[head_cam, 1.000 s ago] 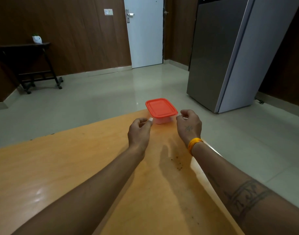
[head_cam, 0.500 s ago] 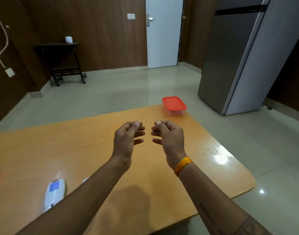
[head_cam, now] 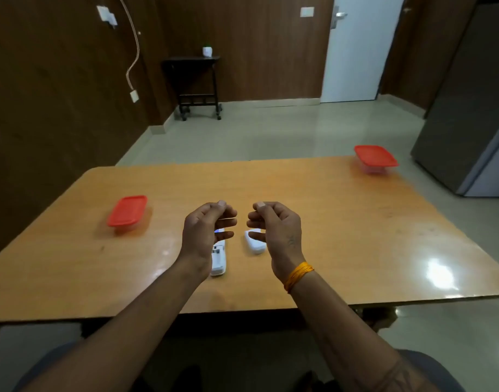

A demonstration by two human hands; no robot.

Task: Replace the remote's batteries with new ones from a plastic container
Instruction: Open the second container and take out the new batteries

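A white remote (head_cam: 219, 258) lies on the wooden table (head_cam: 341, 222), mostly hidden under my left hand (head_cam: 207, 230). Its detached white battery cover (head_cam: 254, 244) lies just to the right, partly behind my right hand (head_cam: 276, 230). Both hands hover above the table with fingers loosely curled, holding nothing. One clear plastic container with a red lid (head_cam: 128, 212) stands at the left. A second red-lidded container (head_cam: 375, 159) stands at the far right corner.
A grey refrigerator (head_cam: 474, 108) stands right of the table. A dark side table (head_cam: 197, 80) is against the far wall, near a white door (head_cam: 355, 49). My knees show below the table's near edge.
The view has swung left and pulled back. My hands have come away from the right container to the middle, over the remote. The left container and the battery cover have come into view.
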